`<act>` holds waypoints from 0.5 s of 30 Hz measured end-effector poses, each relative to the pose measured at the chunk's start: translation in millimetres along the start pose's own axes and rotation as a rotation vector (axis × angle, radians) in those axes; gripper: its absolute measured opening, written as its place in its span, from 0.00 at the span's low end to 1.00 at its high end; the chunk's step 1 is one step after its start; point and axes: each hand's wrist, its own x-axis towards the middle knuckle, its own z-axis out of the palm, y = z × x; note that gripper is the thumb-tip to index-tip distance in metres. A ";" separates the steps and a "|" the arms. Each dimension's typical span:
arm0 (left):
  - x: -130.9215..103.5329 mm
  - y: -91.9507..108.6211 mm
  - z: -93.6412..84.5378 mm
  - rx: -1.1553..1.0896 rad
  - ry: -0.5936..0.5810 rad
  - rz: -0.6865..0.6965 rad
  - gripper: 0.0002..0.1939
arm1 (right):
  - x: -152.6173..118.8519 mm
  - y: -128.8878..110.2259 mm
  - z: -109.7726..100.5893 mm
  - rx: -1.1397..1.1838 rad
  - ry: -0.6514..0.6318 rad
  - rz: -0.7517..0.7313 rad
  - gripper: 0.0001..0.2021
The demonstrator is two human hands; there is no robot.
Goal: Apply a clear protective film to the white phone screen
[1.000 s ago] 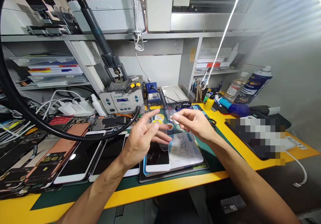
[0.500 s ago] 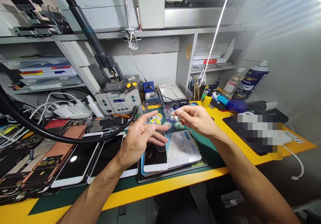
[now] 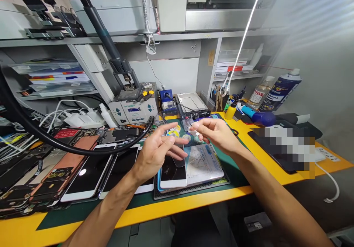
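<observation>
On the yellow-edged surface (image 3: 210, 199), a white-framed smartphone (image 3: 173, 175) lies over the left part of a blue-and-white package (image 3: 204, 164). Above the phone's far end, the left hand (image 3: 156, 149) is released, fingers spread. The right hand (image 3: 217, 134) pinches a small white piece (image 3: 195, 133). Farther back stands a grey soldering station (image 3: 135, 112).
</observation>
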 end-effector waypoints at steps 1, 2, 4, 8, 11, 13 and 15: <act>0.1 -0.3 0.0 0.002 0.002 0.001 0.29 | -0.9 0.0 4.0 -0.022 -0.007 -0.021 0.22; 0.2 -0.6 0.1 0.010 0.000 0.002 0.29 | -1.8 0.3 8.4 -0.055 -0.001 -0.042 0.21; -0.1 -1.4 0.4 0.036 -0.008 0.005 0.29 | -2.8 1.7 16.8 -0.130 0.030 -0.071 0.20; -0.7 -3.2 1.6 0.044 -0.010 0.007 0.28 | -2.3 4.1 21.1 -0.153 0.007 -0.071 0.19; -0.8 -5.0 1.7 0.023 -0.018 0.004 0.28 | -1.8 1.7 14.0 -0.119 -0.075 -0.058 0.19; -0.8 -6.5 1.1 0.021 -0.035 0.004 0.27 | -1.9 -1.3 8.8 -0.122 -0.124 -0.028 0.19; -0.6 -7.7 0.3 0.028 -0.045 0.006 0.27 | -2.2 -4.0 5.0 -0.120 -0.150 0.001 0.20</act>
